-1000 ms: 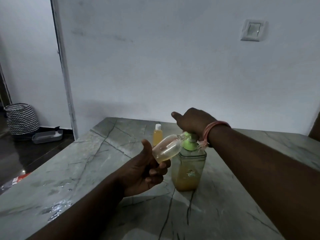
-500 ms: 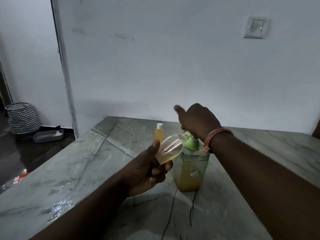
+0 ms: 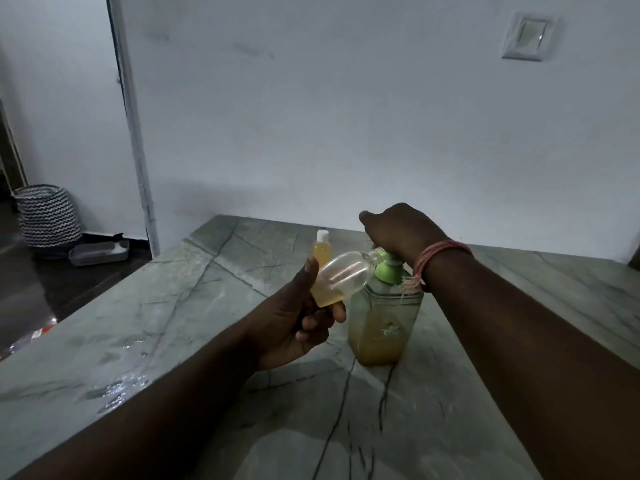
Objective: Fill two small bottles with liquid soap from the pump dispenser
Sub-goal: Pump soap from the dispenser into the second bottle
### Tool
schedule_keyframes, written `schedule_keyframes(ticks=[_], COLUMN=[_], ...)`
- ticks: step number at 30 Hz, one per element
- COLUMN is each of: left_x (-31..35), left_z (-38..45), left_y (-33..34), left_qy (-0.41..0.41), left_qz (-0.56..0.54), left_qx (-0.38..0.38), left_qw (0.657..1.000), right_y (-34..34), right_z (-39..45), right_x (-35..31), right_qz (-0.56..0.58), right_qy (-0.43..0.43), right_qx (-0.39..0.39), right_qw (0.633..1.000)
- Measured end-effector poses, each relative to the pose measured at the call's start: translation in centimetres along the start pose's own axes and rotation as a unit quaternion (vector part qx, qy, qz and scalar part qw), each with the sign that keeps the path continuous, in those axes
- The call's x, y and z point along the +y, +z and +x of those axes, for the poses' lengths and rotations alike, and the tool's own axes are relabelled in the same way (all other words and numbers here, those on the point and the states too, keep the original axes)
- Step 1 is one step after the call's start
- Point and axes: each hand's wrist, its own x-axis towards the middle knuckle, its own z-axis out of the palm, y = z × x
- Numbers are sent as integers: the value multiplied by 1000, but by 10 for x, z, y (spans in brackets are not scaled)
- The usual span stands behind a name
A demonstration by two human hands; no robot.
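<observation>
A clear pump dispenser (image 3: 384, 323) with a green pump top and amber soap stands on the marble table (image 3: 207, 306). My right hand (image 3: 401, 230) presses down on the pump head, fingers curled over it. My left hand (image 3: 298, 323) grips a small clear bottle (image 3: 341, 278), tilted with its open mouth at the pump spout and a little amber soap pooled at its base. A second small bottle (image 3: 321, 251), capped white and full of amber soap, stands upright behind them.
A white wall with a light switch (image 3: 528, 36) rises right behind the table. On the dark floor at the left sit a zigzag-patterned basket (image 3: 48, 216) and a flat grey tray (image 3: 100, 252). Wet patches glisten on the table's left side.
My right hand rose off the pump half a second ago and is now pressed down on it again. The tilted bottle stays at the spout.
</observation>
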Motion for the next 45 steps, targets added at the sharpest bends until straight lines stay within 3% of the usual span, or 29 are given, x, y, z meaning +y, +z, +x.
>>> schedule_keyframes(ticks=[5, 8, 14, 18, 21, 26, 34, 39, 45], left_x=[1, 1, 1, 0, -1, -1, -2, -1, 0], left_z=[0, 0, 1, 2, 3, 2, 2, 3, 1], left_y=[0, -1, -2, 1, 1, 0, 4, 6, 10], left_qy=[-8, -14, -11, -9, -6, -11, -4, 8, 10], left_qz=[-18, -25, -12, -4, -1, -3, 23, 38, 22], left_qx=[-14, -23, -44, -40, -32, -29, 4, 11, 37], left_qw=[1000, 999, 999, 999, 999, 1000, 1000, 999, 999], right_y=[-9, -10, -6, -14, -18, -9, -12, -9, -17], right_z=[-3, -3, -7, -11, -12, -14, -12, -15, -16], right_x=[-6, -12, -7, -12, -18, -10, -22, -12, -19], right_qz=[-73, -126, -37, -86, -135, -25, -133, -25, -93], right_qy=[-15, -32, -14, -26, -56, -17, -57, -32, -46], right_qx=[-34, -15, 3, -23, 1, 1, -1, 23, -1], right_qw=[997, 991, 999, 996, 989, 1000, 990, 999, 995])
